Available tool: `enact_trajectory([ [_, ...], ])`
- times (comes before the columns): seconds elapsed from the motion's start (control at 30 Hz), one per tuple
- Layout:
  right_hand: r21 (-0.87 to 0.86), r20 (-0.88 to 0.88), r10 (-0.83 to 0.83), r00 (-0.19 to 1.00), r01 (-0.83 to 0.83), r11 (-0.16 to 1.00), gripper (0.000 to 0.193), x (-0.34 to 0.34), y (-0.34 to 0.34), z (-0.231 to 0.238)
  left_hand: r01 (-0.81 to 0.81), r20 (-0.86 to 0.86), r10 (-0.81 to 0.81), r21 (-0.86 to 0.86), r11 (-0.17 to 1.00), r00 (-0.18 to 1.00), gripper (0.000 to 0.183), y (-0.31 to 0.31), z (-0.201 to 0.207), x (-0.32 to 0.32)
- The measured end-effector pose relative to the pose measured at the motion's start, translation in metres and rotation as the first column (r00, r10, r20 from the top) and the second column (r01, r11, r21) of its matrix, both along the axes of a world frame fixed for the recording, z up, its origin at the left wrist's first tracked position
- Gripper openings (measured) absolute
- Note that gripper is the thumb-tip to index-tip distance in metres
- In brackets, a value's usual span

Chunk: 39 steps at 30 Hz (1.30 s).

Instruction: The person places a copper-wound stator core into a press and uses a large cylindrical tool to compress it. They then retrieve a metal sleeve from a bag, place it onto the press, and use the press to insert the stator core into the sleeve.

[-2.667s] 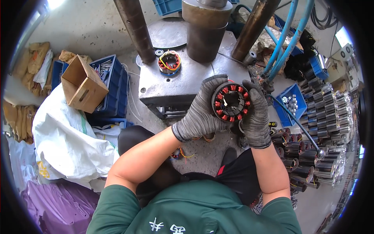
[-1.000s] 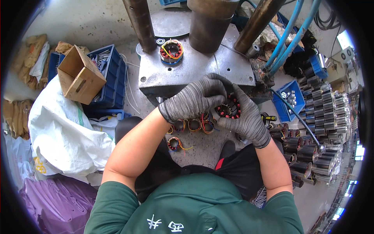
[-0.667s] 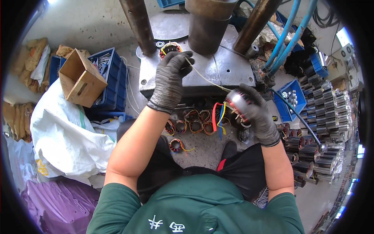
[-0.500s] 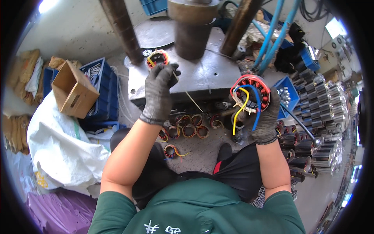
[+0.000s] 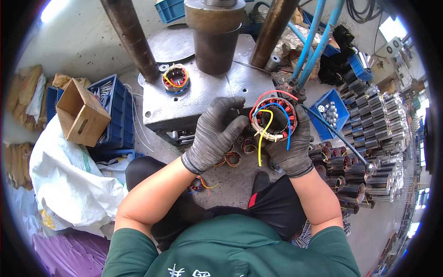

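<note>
In my right hand [image 5: 295, 147], gloved in grey, is a motor stator [image 5: 288, 111], a ring with red coils inside. Red, blue and yellow leads trail from it, the yellow one hanging lowest. My left hand [image 5: 217, 131], in the same kind of glove, is just left of that ring, thumb and fingers apart and curved, with nothing visible between them. A second stator [image 5: 176, 85] rests on the left part of the metal press table [image 5: 207, 94].
A thick press ram [image 5: 214, 48] stands between two steel columns [image 5: 131, 39]. More stators [image 5: 233, 159] lie on the floor. On the right are a blue bin [image 5: 340, 104], a ball-ended lever [image 5: 350, 147] and stacked metal cylinders [image 5: 364, 111]; a cardboard box [image 5: 85, 113] tops blue crates.
My left hand has come right and down from the stator on the table. The held stator has moved left and slightly down. The thin pale strip by my left hand no longer shows.
</note>
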State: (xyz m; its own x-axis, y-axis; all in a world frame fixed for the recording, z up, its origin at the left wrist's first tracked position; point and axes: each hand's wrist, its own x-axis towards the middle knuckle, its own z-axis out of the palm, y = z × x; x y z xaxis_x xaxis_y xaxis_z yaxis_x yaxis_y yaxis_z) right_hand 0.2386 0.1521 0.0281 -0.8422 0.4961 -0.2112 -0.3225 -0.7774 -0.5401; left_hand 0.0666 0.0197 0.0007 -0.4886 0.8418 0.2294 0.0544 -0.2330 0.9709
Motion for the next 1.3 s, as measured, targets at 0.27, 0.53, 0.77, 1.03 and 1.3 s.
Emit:
enact_trajectory([
  [0.27,-0.009,0.124,0.097,0.988,-0.097,0.995,0.06,-0.015,-0.009,-0.013,-0.056,-0.348,0.045,-0.024,0.998,0.936,0.025,-0.004,0.019,-0.009],
  [0.53,0.279,0.191,0.25,0.949,-0.296,0.913,0.065,-0.017,-0.012,-0.021,0.135,-0.672,-0.125,-0.038,0.99,0.73,0.023,-0.005,0.018,-0.029],
  [0.77,0.425,0.3,0.188,0.935,-0.308,0.851,0.078,-0.021,-0.029,-0.007,-0.084,-0.632,0.007,-0.091,0.992,0.775,0.038,-0.005,0.01,-0.027],
  [1.03,0.367,0.278,0.264,0.924,-0.356,0.86,0.08,-0.02,-0.018,-0.024,0.033,-0.377,-0.105,-0.192,0.981,0.92,0.061,-0.001,0.011,-0.033],
  [1.3,0.493,0.268,0.117,0.956,-0.241,0.836,0.09,-0.026,-0.033,-0.023,-0.034,-0.408,-0.082,-0.27,0.962,0.909,0.044,0.0,0.006,-0.022],
])
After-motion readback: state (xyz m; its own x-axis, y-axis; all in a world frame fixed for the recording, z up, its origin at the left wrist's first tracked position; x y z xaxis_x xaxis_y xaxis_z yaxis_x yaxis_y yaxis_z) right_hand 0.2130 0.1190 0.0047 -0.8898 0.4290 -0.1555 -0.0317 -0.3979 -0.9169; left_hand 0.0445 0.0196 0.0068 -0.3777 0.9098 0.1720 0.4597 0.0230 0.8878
